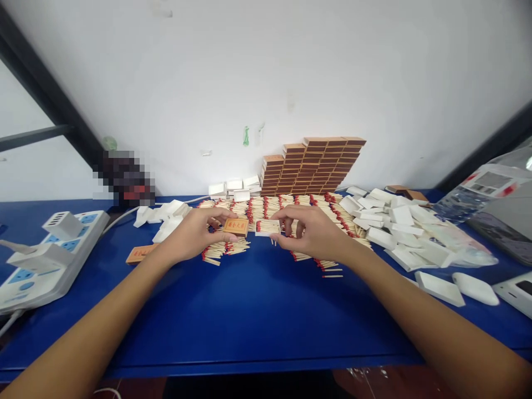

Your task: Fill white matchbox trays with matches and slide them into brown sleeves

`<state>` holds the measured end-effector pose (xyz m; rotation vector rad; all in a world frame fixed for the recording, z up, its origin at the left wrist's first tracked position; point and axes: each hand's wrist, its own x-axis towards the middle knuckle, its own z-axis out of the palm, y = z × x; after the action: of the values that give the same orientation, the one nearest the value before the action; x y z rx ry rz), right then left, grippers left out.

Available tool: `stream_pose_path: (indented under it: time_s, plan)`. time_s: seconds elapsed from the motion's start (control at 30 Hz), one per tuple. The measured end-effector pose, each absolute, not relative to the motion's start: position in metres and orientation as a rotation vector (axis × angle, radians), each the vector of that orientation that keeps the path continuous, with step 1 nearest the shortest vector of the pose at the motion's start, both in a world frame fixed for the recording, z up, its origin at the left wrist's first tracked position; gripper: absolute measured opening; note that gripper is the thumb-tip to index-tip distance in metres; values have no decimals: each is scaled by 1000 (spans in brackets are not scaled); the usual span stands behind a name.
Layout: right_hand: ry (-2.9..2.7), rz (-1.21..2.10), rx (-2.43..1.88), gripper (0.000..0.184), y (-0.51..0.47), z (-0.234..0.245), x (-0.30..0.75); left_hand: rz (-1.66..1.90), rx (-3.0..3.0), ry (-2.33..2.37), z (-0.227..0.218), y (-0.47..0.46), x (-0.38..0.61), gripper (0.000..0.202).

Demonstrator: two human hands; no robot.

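My left hand [216,228] grips an orange matchbox sleeve [236,226] with red lettering on top. Facing it, a small gap away, my right hand [301,227] holds a white matchbox tray [267,228] filled with red-tipped matches. A few matchsticks poke out below the tray by my right fingertips. Behind and beneath both hands, rows of loose matches [257,209] spread over the blue table [233,310]. Another orange matchbox sleeve [140,253] lies beside my left forearm.
Stacked matchboxes [307,166] stand against the wall. White empty trays [399,221] pile up at right, with more trays [235,187] at the back. A power strip [75,260] sits at left. A plastic bottle [482,185] and a white rounded case [476,288] are at right.
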<state>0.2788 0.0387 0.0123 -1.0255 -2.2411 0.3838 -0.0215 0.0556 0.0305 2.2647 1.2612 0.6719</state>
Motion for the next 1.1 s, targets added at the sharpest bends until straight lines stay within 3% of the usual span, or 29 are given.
stream_pose_path:
  time_s: [0.47, 1.1]
  plan:
    - [-2283, 654, -925, 32, 31, 17, 272, 651, 2262, 1120, 23, 55, -26, 51]
    - [-2196, 377, -894, 30, 30, 4, 265, 700, 2128, 1085, 19, 55, -22, 51]
